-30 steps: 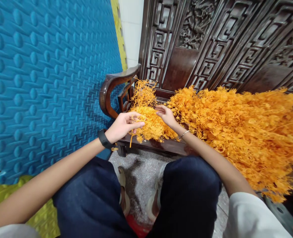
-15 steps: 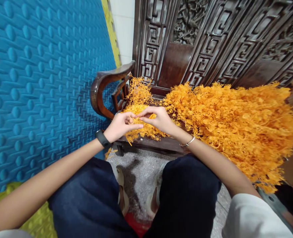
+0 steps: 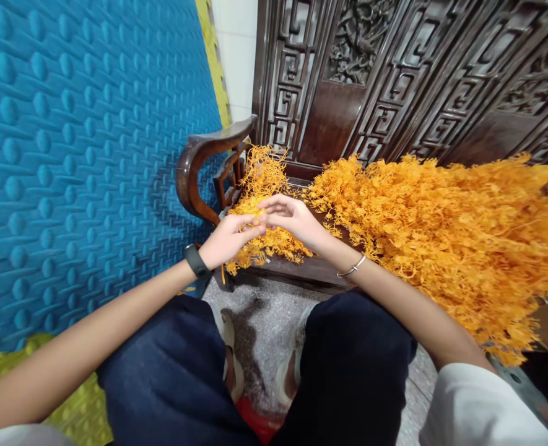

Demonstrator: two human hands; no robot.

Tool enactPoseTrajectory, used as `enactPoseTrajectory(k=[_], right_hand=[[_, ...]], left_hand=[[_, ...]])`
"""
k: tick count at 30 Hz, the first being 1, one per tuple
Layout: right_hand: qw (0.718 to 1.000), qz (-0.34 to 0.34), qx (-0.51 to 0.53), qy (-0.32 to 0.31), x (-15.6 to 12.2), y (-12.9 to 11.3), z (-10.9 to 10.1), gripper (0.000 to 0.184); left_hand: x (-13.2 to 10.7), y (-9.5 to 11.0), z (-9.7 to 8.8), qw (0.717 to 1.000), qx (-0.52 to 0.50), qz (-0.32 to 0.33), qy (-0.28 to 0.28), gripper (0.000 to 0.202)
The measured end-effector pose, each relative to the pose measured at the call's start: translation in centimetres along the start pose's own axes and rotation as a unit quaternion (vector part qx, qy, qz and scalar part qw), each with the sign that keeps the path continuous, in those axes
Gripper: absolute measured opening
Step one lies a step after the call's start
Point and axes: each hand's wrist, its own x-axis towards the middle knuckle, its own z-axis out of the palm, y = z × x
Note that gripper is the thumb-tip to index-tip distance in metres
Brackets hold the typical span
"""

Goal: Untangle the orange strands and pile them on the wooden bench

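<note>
Both hands meet over the bench seat, above a smaller heap of yellow-orange artificial foliage. My left hand, with a dark band at the wrist, is closed in a pinch on an orange plastic sprig, whose thin stem hangs out below the hand. My right hand, with a thin bangle, has its thumb and fingertips closed against the left fingertips, at the same sprig. The exact part between the fingertips is mostly hidden. Thin curly orange strands lie just beyond the hands.
A large pile of orange artificial foliage covers the right side of the dark wooden bench. Its curved armrest stands at left, its carved back behind. Blue foam matting lies left. Speckled floor shows between my knees.
My fingertips have come closer together, and the left thumb has moved in toward the fingers. The stem under my left hand has shifted left. The view has shifted slightly.
</note>
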Motion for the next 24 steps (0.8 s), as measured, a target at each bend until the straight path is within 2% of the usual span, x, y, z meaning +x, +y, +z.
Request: enactPoseTrajectory(k=[3, 6, 9, 12, 14, 16, 18, 19, 20, 24], right_hand=[[1.0, 0.025, -0.004, -0.011, 0.0, 0.3, 0.3, 0.021], [0.998, 0.052, -0.004, 0.044, 0.6, 0.9, 0.0, 0.021], [0.984, 0.032, -0.017, 0.176, 2.1, 1.8, -2.4, 0.015], [0.929, -0.007, -0.017, 0.369, 3.1, 3.3, -6.7, 0.013], [0.903, -0.013, -0.013, 0.43, 3.0, 4.9, -9.2, 0.01], [0.924, 0.061, -0.014, 0.377, 2.4, 6.7, -10.5, 0.014], [0.947, 0.135, -0.015, 0.29, 1.8, 8.5, -10.8, 0.017], [0.953, 0.151, -0.018, 0.26, 1.6, 9.3, -10.7, 0.018], [0.956, 0.149, -0.025, 0.249, 1.6, 9.9, -10.6, 0.019], [0.953, 0.086, -0.095, 0.275, 2.3, 10.9, -10.2, 0.017]], left_hand=[[0.1, -0.3, 0.2, 0.999, 0.024, 0.023, -0.019, 0.026], [0.2, -0.4, 0.4, 0.998, 0.048, 0.028, -0.017, 0.029], [0.0, -0.4, 0.6, 0.998, 0.052, 0.019, -0.02, 0.027], [-0.5, -0.7, 0.4, 0.998, 0.048, 0.002, -0.041, 0.03], [-0.7, -0.9, 0.0, 0.999, 0.036, -0.006, -0.025, 0.03], [-0.9, -1.0, -0.3, 1.0, 0.024, -0.013, -0.007, 0.029], [-1.0, -0.8, -0.6, 1.0, 0.013, -0.018, -0.001, 0.028], [-1.1, -0.7, -0.7, 1.0, 0.005, -0.02, 0.001, 0.028], [-1.1, -0.5, -0.7, 1.0, -0.006, -0.021, 0.005, 0.026], [-1.1, 0.1, -0.7, 0.998, -0.05, -0.027, 0.014, 0.024]])
